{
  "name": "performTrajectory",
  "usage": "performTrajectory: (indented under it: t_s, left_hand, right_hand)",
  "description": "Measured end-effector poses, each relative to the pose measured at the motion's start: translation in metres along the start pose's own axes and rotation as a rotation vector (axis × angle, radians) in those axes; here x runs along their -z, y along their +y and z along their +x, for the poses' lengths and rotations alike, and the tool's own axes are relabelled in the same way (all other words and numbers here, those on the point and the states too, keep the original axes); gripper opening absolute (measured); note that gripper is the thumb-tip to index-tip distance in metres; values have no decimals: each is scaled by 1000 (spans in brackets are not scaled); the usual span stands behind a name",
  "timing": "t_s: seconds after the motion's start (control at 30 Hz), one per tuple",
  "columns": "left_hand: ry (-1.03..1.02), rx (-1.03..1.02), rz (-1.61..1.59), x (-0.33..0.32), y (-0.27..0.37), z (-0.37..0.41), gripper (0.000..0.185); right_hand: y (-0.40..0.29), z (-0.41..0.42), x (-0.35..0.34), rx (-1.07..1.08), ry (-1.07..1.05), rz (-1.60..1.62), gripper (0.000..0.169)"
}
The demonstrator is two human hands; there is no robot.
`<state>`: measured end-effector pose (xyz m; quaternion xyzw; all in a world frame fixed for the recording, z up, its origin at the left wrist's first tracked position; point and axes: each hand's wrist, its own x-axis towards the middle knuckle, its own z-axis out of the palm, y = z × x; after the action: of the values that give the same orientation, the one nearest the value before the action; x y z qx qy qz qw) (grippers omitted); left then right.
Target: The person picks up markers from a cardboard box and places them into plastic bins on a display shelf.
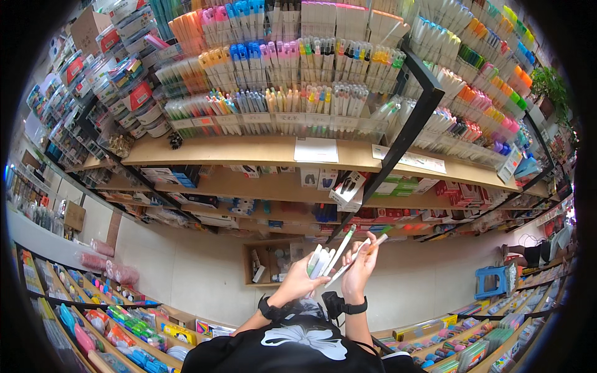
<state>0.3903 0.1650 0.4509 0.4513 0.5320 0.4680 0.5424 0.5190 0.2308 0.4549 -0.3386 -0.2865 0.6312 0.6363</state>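
Note:
My left hand (299,276) is closed around a bundle of white-barrelled pens (321,262), their ends fanned upward. One pen with a green end (345,241) leans out of the bundle toward my right hand. My right hand (359,265) grips an orange-and-white pen (378,242) and a white pen (345,267) between its fingers, just right of the bundle. Both wrists wear black straps, the right one with a black device (332,303). Ahead stand clear racks of pens and markers (280,100), sorted in rows by colour.
A wooden shelf (224,151) with a black metal frame (410,116) runs across in front. On the floor stand an open cardboard box (248,261) and a blue stool (492,282). Slanted stationery bins (93,354) lie at lower left and right. Another person's legs (517,252) show at far right.

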Motion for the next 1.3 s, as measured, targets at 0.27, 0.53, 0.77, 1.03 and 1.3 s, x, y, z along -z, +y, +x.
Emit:
performTrajectory:
  t_s: [0.27, 0.53, 0.77, 1.03, 1.3]
  left_hand:
    - [-47, 122, 1, 38, 10, -8, 40]
    - [52, 5, 91, 126, 5, -27, 33]
    - [205, -19, -380, 215, 14, -46, 32]
    - [486, -158, -521, 229, 15, -36, 34]
    - [507, -347, -681, 188, 55, 15, 38]
  right_hand:
    - [25, -22, -30, -164, -116, -153, 33]
    - [80, -30, -101, -80, -318, -201, 20]
    - [97, -32, -166, 1, -89, -138, 20]
    - [132, -65, -206, -72, -553, -644, 48]
    - [102, -6, -203, 2, -669, -638, 55]
